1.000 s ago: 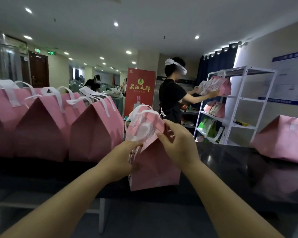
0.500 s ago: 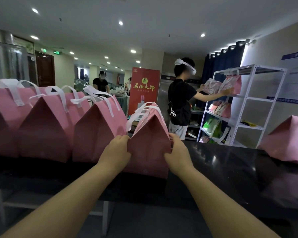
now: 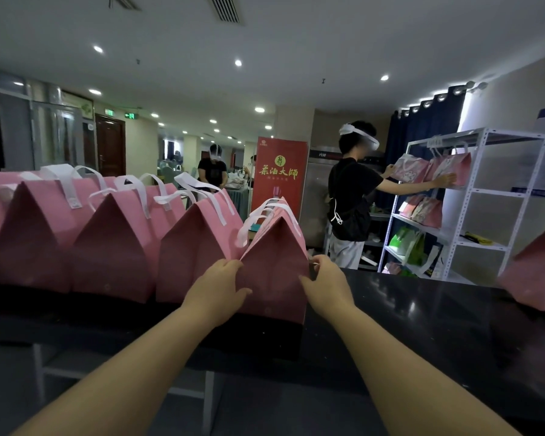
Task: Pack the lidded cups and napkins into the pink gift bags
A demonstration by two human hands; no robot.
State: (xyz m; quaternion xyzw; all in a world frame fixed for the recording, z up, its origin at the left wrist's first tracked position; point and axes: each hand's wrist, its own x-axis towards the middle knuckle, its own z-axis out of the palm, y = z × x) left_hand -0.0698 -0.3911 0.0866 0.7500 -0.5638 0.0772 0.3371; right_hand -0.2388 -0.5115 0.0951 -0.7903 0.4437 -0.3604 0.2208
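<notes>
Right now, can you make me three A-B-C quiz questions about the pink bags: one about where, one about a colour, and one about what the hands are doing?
1. Where does the pink gift bag between the hands stand?
A. on a chair
B. on the black table, right of the row of pink bags
C. inside a box

2. What colour are its handles?
A. green
B. white
C. black

3. What are the left hand and right hand doing?
A. waving
B. lying flat on the table
C. gripping the bag's two sides

Answers: 1 B, it stands on the table at the row's right end; 2 B, white loops hang beside its peak; 3 C, each hand grips one side edge.
</notes>
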